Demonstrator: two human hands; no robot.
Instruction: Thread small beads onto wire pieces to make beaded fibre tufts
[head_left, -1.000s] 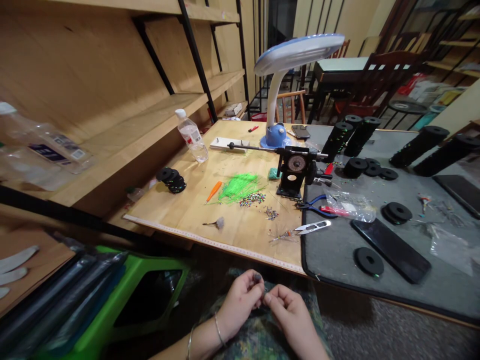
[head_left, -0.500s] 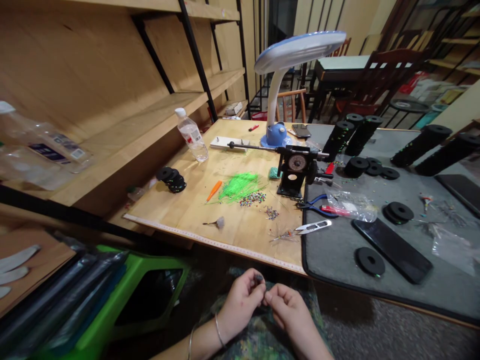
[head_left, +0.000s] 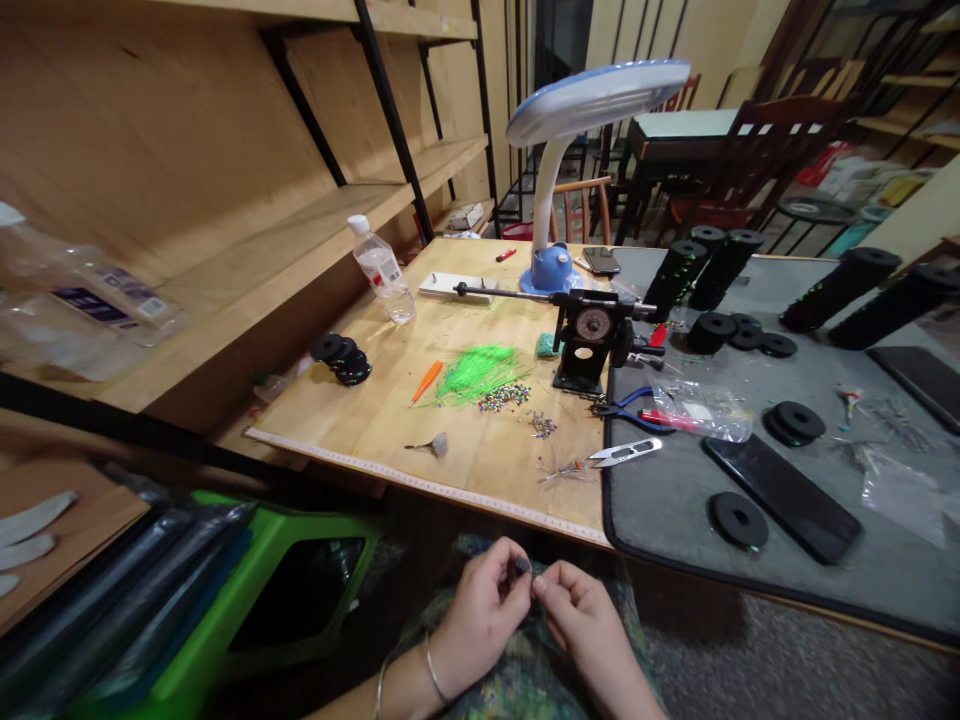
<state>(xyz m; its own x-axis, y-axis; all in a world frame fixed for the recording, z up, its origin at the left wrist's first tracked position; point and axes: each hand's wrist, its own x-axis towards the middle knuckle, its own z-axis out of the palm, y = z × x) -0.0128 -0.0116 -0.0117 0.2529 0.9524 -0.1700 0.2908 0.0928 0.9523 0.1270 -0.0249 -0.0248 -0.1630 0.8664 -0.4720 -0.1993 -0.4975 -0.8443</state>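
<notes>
Small dark grey fuzzy tuft (head_left: 520, 567): sitting between both hands' fingertips, below the table edge.
Left hand (head_left: 480, 610): fingers (head_left: 501, 575) curling shut, pinching the tuft.
Right hand (head_left: 581, 620): fingertips pressing together against the tuft; what they are gripping is too small to tell.
Progress: tuft being worked in hand; a similar grey feathery tuft (head_left: 437, 445) is lying on the board well beyond the fingers.
Containers: clear plastic bag (head_left: 701, 410), far beyond the right fingers, is holding red pieces.

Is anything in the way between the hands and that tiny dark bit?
Nothing visible. The left hand pinches the dark bit in its fingertips, over the lap, below the table edge. The right hand is pinched shut right against it; no gap shows.
</notes>
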